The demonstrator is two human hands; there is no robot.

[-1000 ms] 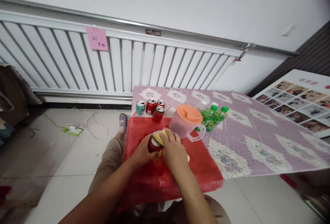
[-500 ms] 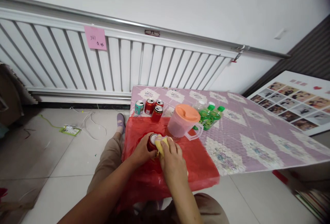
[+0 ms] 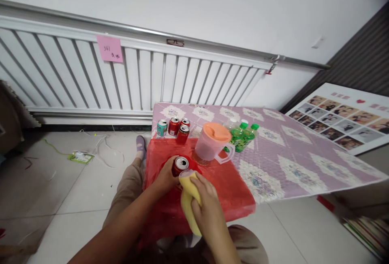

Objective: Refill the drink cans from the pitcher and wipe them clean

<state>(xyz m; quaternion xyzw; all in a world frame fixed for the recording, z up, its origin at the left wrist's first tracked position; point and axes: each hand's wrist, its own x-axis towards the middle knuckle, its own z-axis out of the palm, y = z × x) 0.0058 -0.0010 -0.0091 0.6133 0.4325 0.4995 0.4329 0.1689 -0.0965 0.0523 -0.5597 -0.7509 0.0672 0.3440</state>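
Looking down through the head view, I judge the can the likeliest thing to go over. It stands on the crinkled red plastic sheet near the front left corner of the table. A hard push from the yellow cloth could slide or tip it toward the pitcher just behind, or off the edge onto my lap. I cannot tell whether it is opened, so a spill is possible. My left hand wraps the can's side from the left, fingers closed around it. My right hand is clenched on the yellow cloth, knuckles up, its top edge against the can's near rim.
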